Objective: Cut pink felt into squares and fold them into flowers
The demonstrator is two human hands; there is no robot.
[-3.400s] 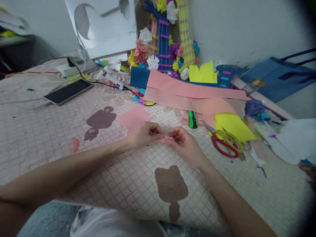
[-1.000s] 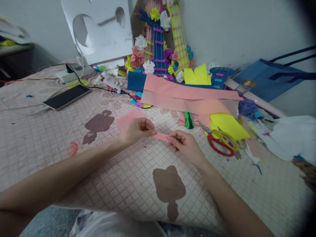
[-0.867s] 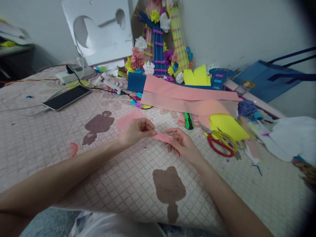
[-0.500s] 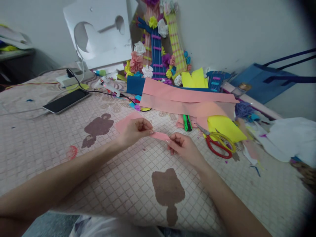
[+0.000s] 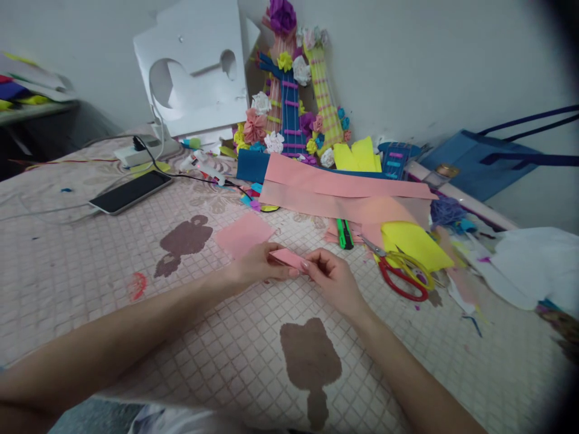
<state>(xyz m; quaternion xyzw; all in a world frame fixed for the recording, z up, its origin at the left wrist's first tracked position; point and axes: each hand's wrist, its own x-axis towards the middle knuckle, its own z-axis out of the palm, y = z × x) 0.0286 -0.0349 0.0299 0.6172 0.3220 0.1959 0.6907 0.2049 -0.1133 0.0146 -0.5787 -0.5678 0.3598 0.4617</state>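
Note:
Between my hands is a small folded strip of pink paper [image 5: 286,258], held just above the patterned tablecloth [image 5: 217,355]. My left hand [image 5: 257,263] pinches its left end, the thumb below and the fingers behind. At the right end, the thumb and fingers of my right hand [image 5: 329,272] close on the same strip. A flat pink paper square [image 5: 244,234] lies on the cloth just beyond my left hand. Right of my right hand rest scissors [image 5: 402,274] with red and yellow handles, and a green box cutter [image 5: 344,234] lies behind them.
Long pink paper sheets [image 5: 344,184] and yellow paper [image 5: 414,246] lie toward the back. A phone [image 5: 131,191], a glue gun [image 5: 203,167] and a power strip [image 5: 145,154] with cables are at the left. Flower-decorated paper guitars [image 5: 289,108] lean on the wall beside white foam [image 5: 194,72].
My left hand has shifted its grip, its thumb now along the strip's lower edge near my right hand. The pink square is more uncovered. The whole view has shifted slightly.

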